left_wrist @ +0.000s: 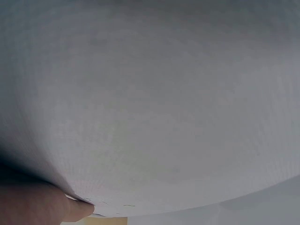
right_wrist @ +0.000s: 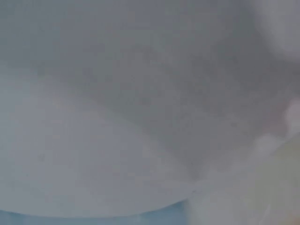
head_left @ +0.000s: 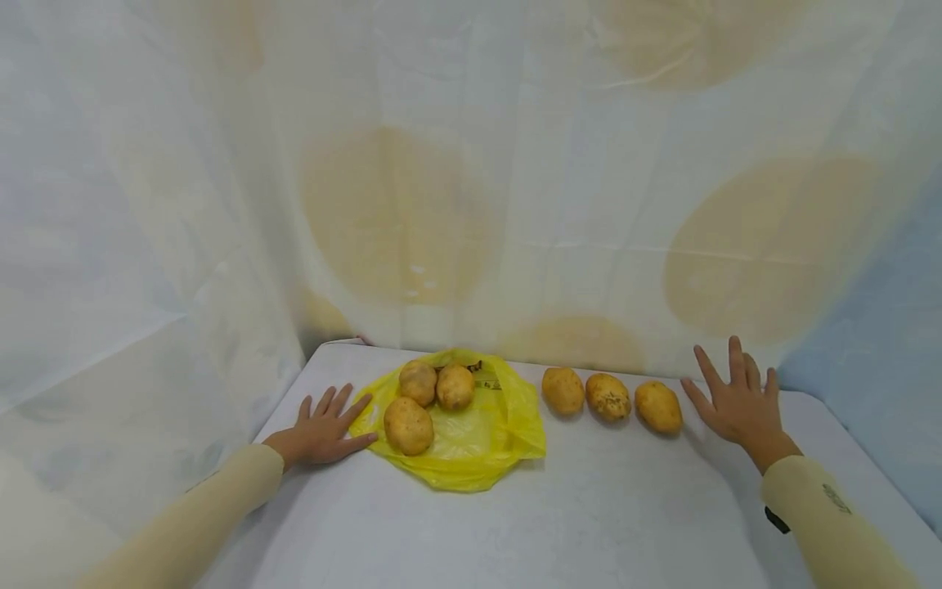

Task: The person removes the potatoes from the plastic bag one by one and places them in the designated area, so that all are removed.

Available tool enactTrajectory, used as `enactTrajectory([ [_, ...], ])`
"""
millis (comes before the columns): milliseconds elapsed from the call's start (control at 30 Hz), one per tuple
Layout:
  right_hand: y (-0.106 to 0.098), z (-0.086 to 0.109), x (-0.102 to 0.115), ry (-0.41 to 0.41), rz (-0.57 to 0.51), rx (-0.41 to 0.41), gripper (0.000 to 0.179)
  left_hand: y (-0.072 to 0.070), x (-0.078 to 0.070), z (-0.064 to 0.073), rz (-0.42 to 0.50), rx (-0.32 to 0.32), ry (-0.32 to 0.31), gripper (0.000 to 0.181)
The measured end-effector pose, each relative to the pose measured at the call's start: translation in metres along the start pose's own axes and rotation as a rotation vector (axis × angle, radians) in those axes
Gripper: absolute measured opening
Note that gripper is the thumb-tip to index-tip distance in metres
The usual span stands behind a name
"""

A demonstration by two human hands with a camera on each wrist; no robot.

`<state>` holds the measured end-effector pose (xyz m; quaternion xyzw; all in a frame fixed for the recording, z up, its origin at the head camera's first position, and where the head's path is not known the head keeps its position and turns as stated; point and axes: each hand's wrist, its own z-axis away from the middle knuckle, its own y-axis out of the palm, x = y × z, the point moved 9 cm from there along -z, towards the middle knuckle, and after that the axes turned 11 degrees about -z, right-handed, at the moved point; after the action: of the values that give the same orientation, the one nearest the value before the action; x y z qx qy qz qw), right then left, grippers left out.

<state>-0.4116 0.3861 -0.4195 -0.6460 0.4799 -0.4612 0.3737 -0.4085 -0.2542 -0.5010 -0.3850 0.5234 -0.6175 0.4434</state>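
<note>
A yellow plastic bag [head_left: 471, 446] lies spread on the white table, left of the middle. Three potatoes rest on its left part: a larger one in front [head_left: 408, 426] and two behind, a left potato [head_left: 418, 382] and a right potato [head_left: 455, 387]. My left hand [head_left: 324, 433] lies with fingers spread on the table, thumb and index fingertips right at the bag's left edge. Right of the bag, three more potatoes form a row: a first potato [head_left: 562, 390], a dirt-speckled potato [head_left: 608, 397] and a last potato [head_left: 658, 407]. Beside that last one, my right hand [head_left: 739, 409] has its fingers spread and holds nothing.
White sheeting with tan round patches [head_left: 401, 217] hangs right behind the table. More sheeting encloses the left side [head_left: 110, 245] and a bluish sheet the right [head_left: 883, 352]. The white tabletop [head_left: 589, 507] extends in front of the bag and potatoes. The right wrist view is blurred.
</note>
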Motion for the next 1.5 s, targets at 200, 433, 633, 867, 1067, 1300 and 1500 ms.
enactTrajectory([
  [200, -0.005, -0.010, 0.016, -0.012, 0.027, 0.029, 0.077, 0.002, 0.002, -0.001, -0.002, -0.012, 0.001, 0.089],
  [433, -0.003, -0.022, 0.044, -0.027, 0.015, 0.064, 0.077, 0.003, 0.002, -0.001, -0.001, -0.011, 0.006, 0.089],
  [633, -0.003, -0.032, 0.062, -0.041, 0.024, 0.059, 0.077, -0.001, 0.000, -0.002, -0.008, 0.000, 0.010, 0.089],
  [867, -0.002, -0.042, 0.086, -0.082, 0.009, 0.077, 0.076, -0.002, -0.001, -0.002, -0.010, -0.003, 0.017, 0.088],
  [1067, 0.000, -0.055, 0.115, -0.155, 0.011, 0.103, 0.074, -0.001, 0.001, -0.002, -0.005, -0.015, 0.009, 0.088],
  [1300, 0.014, -0.063, 0.144, -0.164, 0.027, 0.136, 0.075, -0.003, -0.002, 0.000, 0.008, -0.010, 0.014, 0.087],
  [1500, 0.020, -0.072, 0.165, -0.151, -0.064, 0.123, 0.076, 0.000, -0.001, -0.001, 0.003, 0.000, 0.009, 0.088],
])
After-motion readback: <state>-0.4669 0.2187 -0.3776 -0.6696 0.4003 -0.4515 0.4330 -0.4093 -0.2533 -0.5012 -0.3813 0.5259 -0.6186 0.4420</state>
